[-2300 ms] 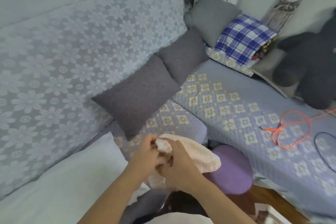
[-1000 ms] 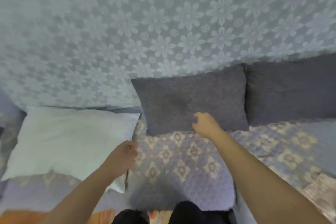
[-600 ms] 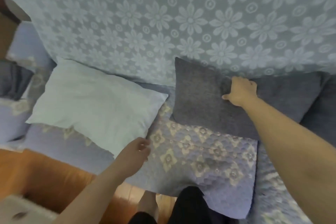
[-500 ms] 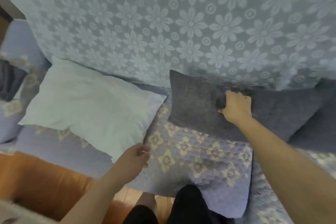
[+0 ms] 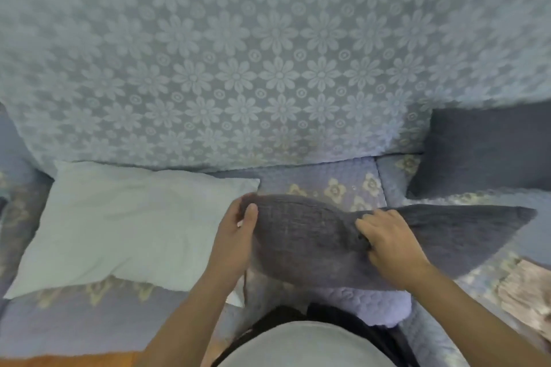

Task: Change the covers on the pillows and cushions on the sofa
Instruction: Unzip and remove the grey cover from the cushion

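Note:
A dark grey cushion lies flat over the front of the sofa seat, close to my body. My left hand grips its left corner, thumb on top. My right hand presses and pinches the fabric near the cushion's middle. A bare white pillow without a cover rests on the seat to the left, its edge touching the grey cushion. A second dark grey cushion leans against the backrest at the right.
The backrest carries a pale blue flower-patterned throw. The seat has a quilted lilac cover with beige flowers. A pinkish fluffy cloth lies at the right edge. Orange floor shows at the lower left.
My right hand has pulled the grey cushion off the backrest and down toward me. My left hand has left the seat edge and taken hold of the cushion's left corner.

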A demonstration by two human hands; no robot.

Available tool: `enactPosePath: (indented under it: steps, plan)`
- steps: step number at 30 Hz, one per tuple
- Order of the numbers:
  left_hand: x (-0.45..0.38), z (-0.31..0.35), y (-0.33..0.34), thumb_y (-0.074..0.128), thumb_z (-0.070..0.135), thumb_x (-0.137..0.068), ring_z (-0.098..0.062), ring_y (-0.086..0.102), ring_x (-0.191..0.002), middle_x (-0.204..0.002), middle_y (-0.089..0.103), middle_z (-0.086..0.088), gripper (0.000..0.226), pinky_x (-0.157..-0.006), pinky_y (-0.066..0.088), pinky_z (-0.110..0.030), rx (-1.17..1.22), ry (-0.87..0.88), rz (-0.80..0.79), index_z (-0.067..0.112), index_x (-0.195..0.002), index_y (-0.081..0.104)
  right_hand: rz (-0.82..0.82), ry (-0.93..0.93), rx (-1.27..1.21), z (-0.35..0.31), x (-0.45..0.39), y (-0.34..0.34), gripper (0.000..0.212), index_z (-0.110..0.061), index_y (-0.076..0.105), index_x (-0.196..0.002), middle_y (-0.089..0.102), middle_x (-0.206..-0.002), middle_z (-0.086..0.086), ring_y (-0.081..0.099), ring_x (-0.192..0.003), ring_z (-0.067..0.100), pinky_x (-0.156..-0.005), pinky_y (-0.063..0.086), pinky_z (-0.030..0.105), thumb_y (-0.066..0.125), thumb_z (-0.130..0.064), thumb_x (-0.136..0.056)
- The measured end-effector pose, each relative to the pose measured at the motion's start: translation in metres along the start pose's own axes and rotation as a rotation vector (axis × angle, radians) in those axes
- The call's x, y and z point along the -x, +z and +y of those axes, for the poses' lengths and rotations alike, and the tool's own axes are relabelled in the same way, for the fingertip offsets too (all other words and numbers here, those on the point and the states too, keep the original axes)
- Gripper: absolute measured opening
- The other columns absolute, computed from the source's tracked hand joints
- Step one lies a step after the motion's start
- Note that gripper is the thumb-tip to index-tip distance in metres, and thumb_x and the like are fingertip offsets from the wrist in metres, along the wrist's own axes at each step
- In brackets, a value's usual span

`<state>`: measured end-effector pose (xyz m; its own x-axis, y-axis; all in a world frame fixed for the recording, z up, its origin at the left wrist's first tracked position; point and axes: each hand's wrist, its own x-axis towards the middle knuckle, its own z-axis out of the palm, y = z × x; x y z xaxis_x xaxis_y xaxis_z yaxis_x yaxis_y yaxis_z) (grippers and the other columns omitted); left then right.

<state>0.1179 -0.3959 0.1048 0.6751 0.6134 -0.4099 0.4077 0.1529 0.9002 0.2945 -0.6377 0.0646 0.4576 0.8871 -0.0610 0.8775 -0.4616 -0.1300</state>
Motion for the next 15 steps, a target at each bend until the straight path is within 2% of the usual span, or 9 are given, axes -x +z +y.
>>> enactPosePath:
  steps: [4, 8, 11, 13, 15]
  plan:
    - [0.000, 0.032, -0.075, 0.045, 0.023, -0.108, 0.004, 0.064, -0.107, -0.111, 0.072, 0.020, 0.026, -0.088, 0.047, -0.013, -0.028, 0.235, -0.034, 0.034, -0.114, 0.068, 0.238, 0.046, -0.047, -0.074, -0.014, -0.022, 0.042, -0.022, 0.028, -0.069, 0.037, -0.062, 0.000, 0.033, -0.060, 0.023, -0.058, 0.023, 0.034, 0.051, 0.004, -0.046]
    - [0.008, 0.036, -0.153, 0.045, 0.008, -0.107, -0.005, 0.065, -0.114, -0.113, 0.073, 0.016, 0.034, -0.098, 0.049, -0.027, -0.085, 0.439, 0.058, 0.028, -0.114, 0.072, 0.369, 0.109, -0.081, -0.152, -0.039, -0.016, 0.050, -0.024, 0.028, -0.072, 0.036, -0.062, -0.001, 0.032, -0.061, 0.021, -0.063, 0.016, 0.031, 0.060, 0.008, -0.054]
    - [0.015, 0.032, -0.193, 0.042, 0.005, -0.108, -0.017, 0.065, -0.121, -0.121, 0.073, 0.001, 0.034, -0.101, 0.054, -0.037, 0.083, 0.463, 0.109, 0.015, -0.119, 0.072, 0.425, 0.138, -0.126, -0.197, -0.063, -0.015, 0.049, -0.024, 0.030, -0.073, 0.036, -0.063, -0.002, 0.031, -0.061, 0.020, -0.063, 0.014, 0.031, 0.060, 0.010, -0.055]
    - [0.015, 0.031, -0.213, 0.043, 0.009, -0.108, -0.018, 0.066, -0.120, -0.121, 0.073, -0.001, 0.031, -0.100, 0.055, -0.035, 0.166, 0.442, 0.130, 0.012, -0.121, 0.070, 0.449, 0.114, -0.155, -0.218, -0.078, -0.020, 0.045, -0.025, 0.029, -0.073, 0.032, -0.065, -0.005, 0.027, -0.062, 0.018, -0.063, 0.013, 0.031, 0.054, 0.008, -0.055]
    - [0.015, 0.036, -0.233, 0.046, 0.021, -0.106, -0.014, 0.064, -0.121, -0.123, 0.073, 0.003, 0.030, -0.102, 0.052, -0.034, 0.164, 0.426, 0.160, 0.012, -0.124, 0.070, 0.456, 0.085, -0.194, -0.233, -0.090, -0.026, 0.046, -0.025, 0.025, -0.073, 0.027, -0.066, -0.008, 0.025, -0.062, 0.016, -0.061, 0.017, 0.032, 0.054, 0.007, -0.056]
